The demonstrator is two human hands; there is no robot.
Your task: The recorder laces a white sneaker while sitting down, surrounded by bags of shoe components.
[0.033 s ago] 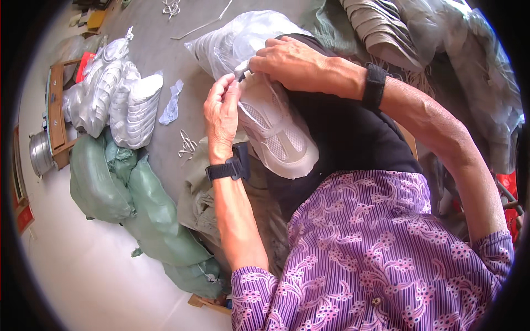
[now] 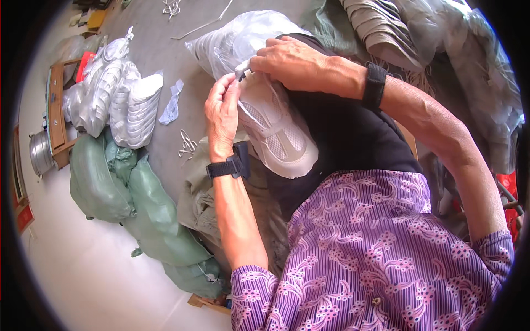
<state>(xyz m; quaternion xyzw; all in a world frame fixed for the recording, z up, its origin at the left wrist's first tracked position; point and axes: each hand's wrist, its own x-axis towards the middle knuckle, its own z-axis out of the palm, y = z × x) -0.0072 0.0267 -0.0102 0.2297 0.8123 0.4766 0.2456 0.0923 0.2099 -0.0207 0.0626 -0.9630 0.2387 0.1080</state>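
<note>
A white mesh shoe upper (image 2: 280, 140) lies over my black-clad thigh, its rounded toe pointing toward me. At the far end of it, my left hand (image 2: 222, 110) pinches the left edge between thumb and fingers. Across from it my right hand (image 2: 290, 63) comes in from the right, fingers closed on the upper's raised white end (image 2: 242, 69). A small dark spot shows between the two sets of fingertips; I cannot make out what it is. My right fingers hide part of that end.
Beyond my hands sits a clear plastic bag (image 2: 245, 36). Left are stacked white shoe parts (image 2: 144, 110) in plastic, green sacks (image 2: 160, 209) and a wooden bench (image 2: 57, 110). Loose white laces (image 2: 187, 144) lie on the floor. Nested beige shoe parts (image 2: 381, 33) are at upper right.
</note>
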